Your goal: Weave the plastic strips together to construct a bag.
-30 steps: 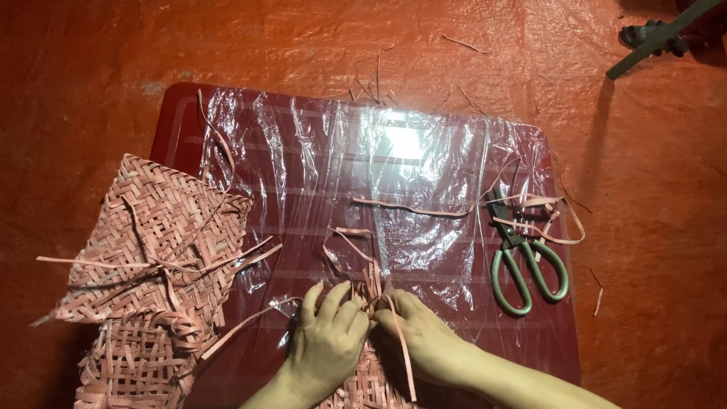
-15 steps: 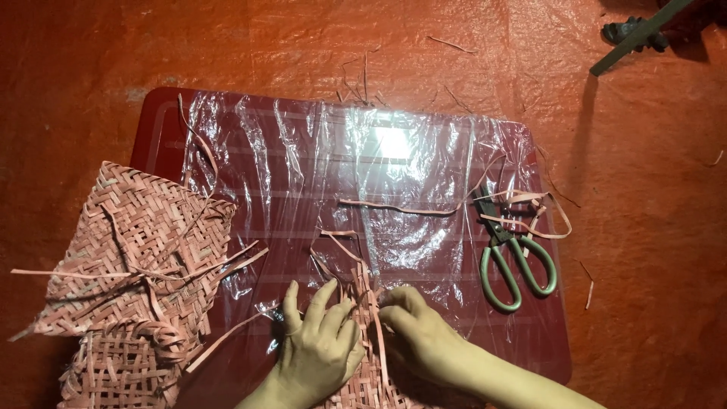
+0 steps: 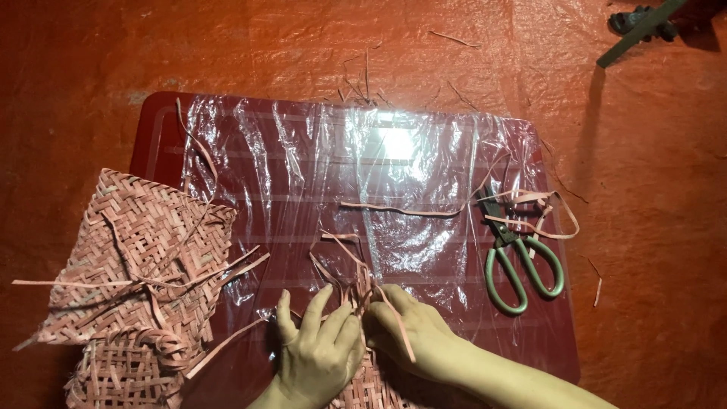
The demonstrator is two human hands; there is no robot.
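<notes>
My left hand [image 3: 316,350] and my right hand [image 3: 413,333] meet at the bottom middle over a small pink woven piece [image 3: 369,385], most of it hidden beneath them. Loose pink strips [image 3: 350,274] stick up from the piece between my fingers, and both hands pinch them. One strip runs across the back of my right hand. The work lies on a dark red board [image 3: 155,125] covered by crinkled clear plastic sheet [image 3: 394,182].
Finished pink woven mats [image 3: 140,257] are stacked at the left, with loose strands over them. Green-handled scissors [image 3: 515,254] lie at the right on the board among cut strips [image 3: 401,210]. A dark tool [image 3: 644,21] sits at the top right on the red floor.
The view has shifted slightly, so everything sits a little lower and to the left in frame. My hands stay together on the woven piece, fingers working the strips.
</notes>
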